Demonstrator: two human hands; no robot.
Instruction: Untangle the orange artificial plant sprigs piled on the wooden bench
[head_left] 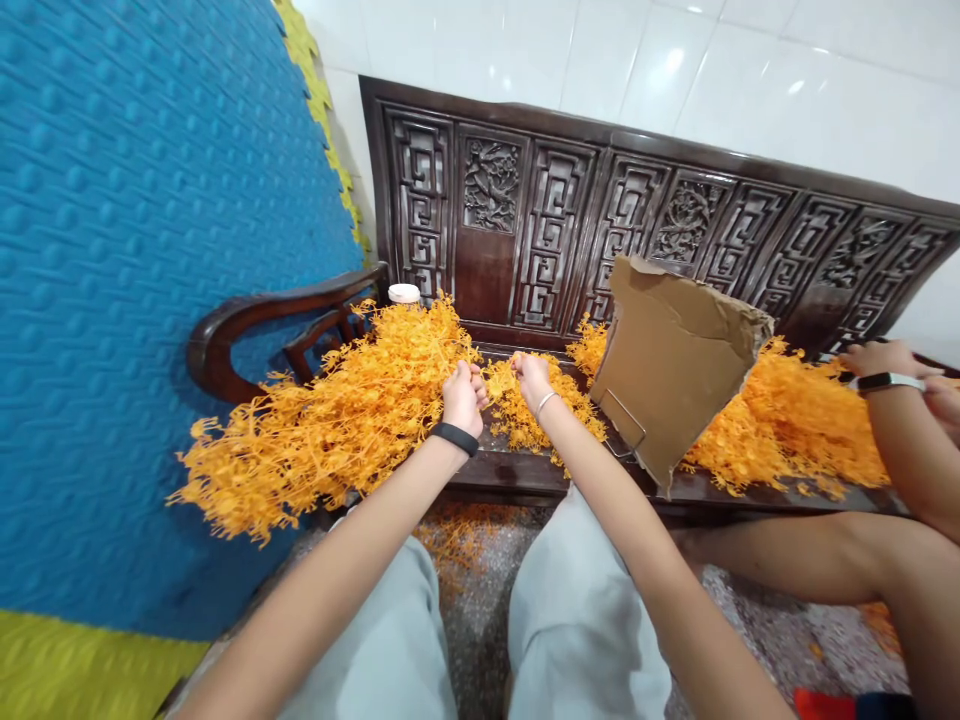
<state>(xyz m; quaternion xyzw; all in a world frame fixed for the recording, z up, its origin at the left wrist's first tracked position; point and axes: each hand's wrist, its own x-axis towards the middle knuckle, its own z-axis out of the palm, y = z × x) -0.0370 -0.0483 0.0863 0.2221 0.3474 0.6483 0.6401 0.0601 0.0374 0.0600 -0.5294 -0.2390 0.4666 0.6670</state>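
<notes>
My left hand [463, 398], with a black band at its wrist, is closed in a pinch at the inner edge of a large heap of orange branched plastic pieces [322, 430]. A thin orange piece shows at its fingertips. Just to the right, my right hand [533, 380], wearing a pale bracelet, pinches with its fingers together over a smaller orange pile [525, 415]. Orange strands lie between the two hands, and the exact grip is partly hidden by the fingers.
A dark carved wooden bench [487, 275] carries the piles. A torn cardboard sheet [675, 350] stands right of my arms, beside another orange heap [795, 425]. A white-lidded container [405, 294] sits behind the left heap. At far right is another person's hand [885, 360].
</notes>
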